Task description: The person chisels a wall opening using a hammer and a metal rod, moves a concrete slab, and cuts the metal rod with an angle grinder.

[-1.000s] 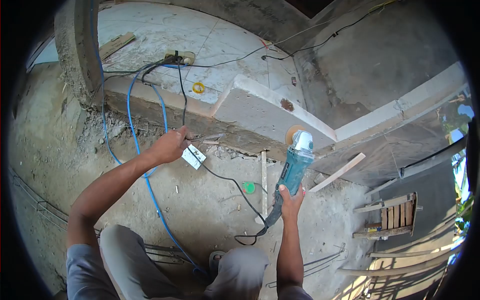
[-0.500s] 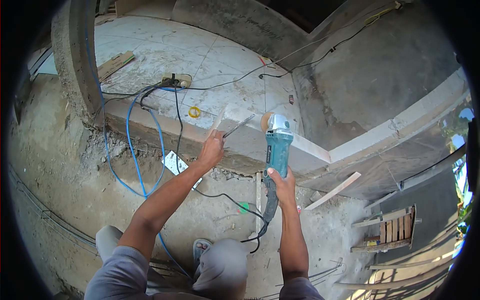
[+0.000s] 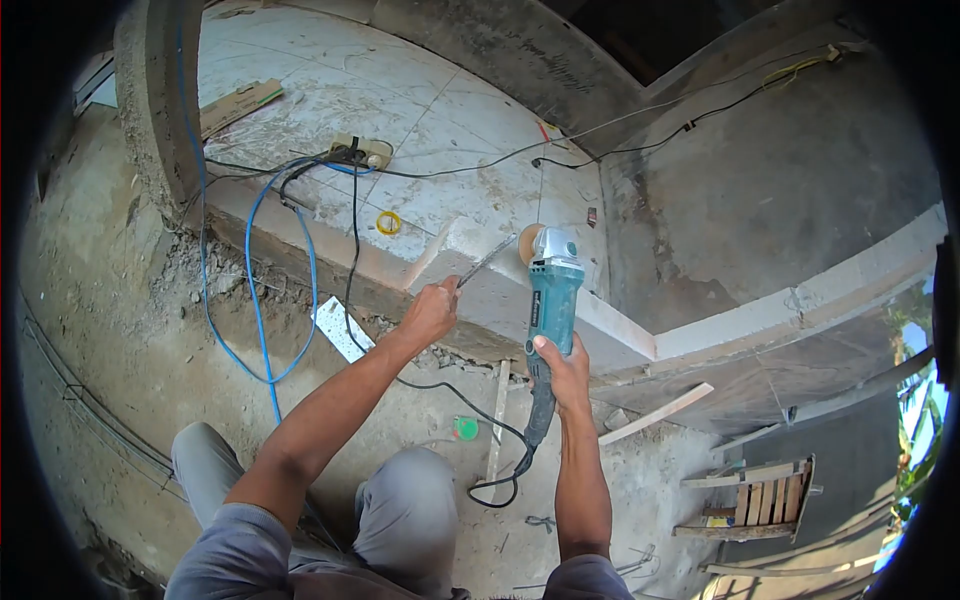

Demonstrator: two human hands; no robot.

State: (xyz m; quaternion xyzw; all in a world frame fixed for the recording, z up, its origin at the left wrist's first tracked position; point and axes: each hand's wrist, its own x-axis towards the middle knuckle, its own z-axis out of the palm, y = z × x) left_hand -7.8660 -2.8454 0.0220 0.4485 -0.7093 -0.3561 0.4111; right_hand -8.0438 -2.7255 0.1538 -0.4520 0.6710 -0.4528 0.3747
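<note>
My left hand [image 3: 432, 314] is closed around the near end of a thin grey metal rod [image 3: 487, 259], which slants up and to the right. The rod's far tip lies very close to the disc [image 3: 528, 243] of a teal angle grinder [image 3: 553, 305]; whether they touch I cannot tell. My right hand [image 3: 565, 372] grips the grinder's body near its rear, thumb on top, with the silver head pointing away from me. Below the rod is a pale block ledge [image 3: 455, 245]. The grinder's black cord [image 3: 487, 503] loops down from its rear end.
A power strip [image 3: 362, 152] with plugged cords and a yellow tape roll [image 3: 388, 222] lie on the dusty tiles. Blue cable [image 3: 258, 300] hangs over the ledge. On the ground are a white speckled piece [image 3: 340, 328], a green round item [image 3: 465, 428], and a wooden strip [image 3: 655, 414].
The rod's tip has come slightly nearer the grinder disc as my left hand shifted. The view and my legs have moved a little; the sandalled foot is no longer visible.
</note>
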